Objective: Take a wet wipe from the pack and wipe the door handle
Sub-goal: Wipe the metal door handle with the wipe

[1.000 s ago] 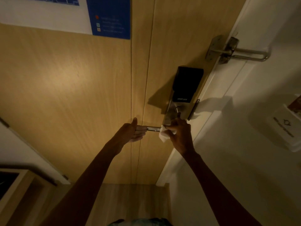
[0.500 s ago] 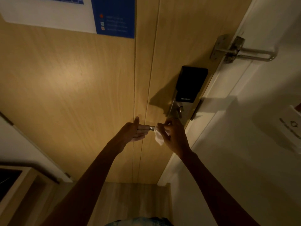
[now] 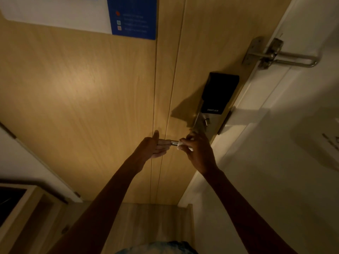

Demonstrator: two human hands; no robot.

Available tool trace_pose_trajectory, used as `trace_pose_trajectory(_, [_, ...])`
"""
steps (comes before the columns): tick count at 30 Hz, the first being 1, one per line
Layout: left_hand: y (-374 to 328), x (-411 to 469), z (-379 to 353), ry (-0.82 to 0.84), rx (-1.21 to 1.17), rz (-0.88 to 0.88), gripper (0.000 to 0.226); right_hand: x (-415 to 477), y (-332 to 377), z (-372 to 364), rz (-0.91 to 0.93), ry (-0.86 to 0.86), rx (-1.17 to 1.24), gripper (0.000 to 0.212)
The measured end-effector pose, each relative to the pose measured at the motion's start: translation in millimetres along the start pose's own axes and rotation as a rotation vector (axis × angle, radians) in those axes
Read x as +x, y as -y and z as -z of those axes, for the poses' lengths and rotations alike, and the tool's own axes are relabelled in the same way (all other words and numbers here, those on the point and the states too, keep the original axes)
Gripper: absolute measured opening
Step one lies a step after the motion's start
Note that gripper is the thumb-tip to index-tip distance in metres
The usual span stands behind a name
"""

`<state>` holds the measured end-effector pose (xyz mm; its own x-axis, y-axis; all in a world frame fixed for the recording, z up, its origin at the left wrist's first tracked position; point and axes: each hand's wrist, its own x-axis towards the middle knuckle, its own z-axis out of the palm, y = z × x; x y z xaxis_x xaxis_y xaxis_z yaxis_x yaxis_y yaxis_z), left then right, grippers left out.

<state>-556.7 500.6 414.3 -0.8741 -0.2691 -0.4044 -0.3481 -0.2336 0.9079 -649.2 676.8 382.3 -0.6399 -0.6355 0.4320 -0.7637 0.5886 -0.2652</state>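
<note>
Right hand (image 3: 199,154) slid wipe (image 3: 179,144) leftward, apparently along handle (image 3: 174,143).

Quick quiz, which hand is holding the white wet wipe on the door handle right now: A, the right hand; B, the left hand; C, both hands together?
A: the right hand pinches the wet wipe around the door handle, while the left hand is open at the handle's tip.

Door handle (image 3: 174,143) mostly hidden by hands; wipe (image 3: 180,144) partly.

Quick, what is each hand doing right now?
Left hand: open, fingers at the door handle tip.
Right hand: closed on the wet wipe, around the handle.
</note>
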Motion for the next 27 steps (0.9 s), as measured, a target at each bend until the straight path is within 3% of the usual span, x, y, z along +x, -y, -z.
trace_pose_trajectory(7, [-0.6, 3.3, -0.4, 0.006, -0.023, 0.0, 0.058, -18.9, -37.1, 19.6, 0.052, -0.106, -0.144, 0.019])
trace_pose_trajectory(11, [0.3, 4.0, -0.3, 0.013, -0.025, -0.005, 0.058, -7.2, -8.2, 0.3, 0.082, -0.075, -0.157, 0.017])
trace_pose_trajectory(19, [2.2, 0.9, 3.5, 0.046, -0.058, 0.01, 0.059, -21.0, -47.3, 21.6, 0.204, -0.145, -0.285, 0.036])
trace_pose_trajectory(23, [6.6, -1.6, 5.6, 0.063, -0.079, -0.005, 0.057, -15.5, -27.3, -0.7, 0.171, -0.185, -0.306, 0.029])
trace_pose_trajectory(27, [2.3, -4.0, 4.1, 0.054, -0.086, 0.011, 0.057, -16.3, -31.3, 5.1, 0.287, -0.213, -0.326, 0.028])
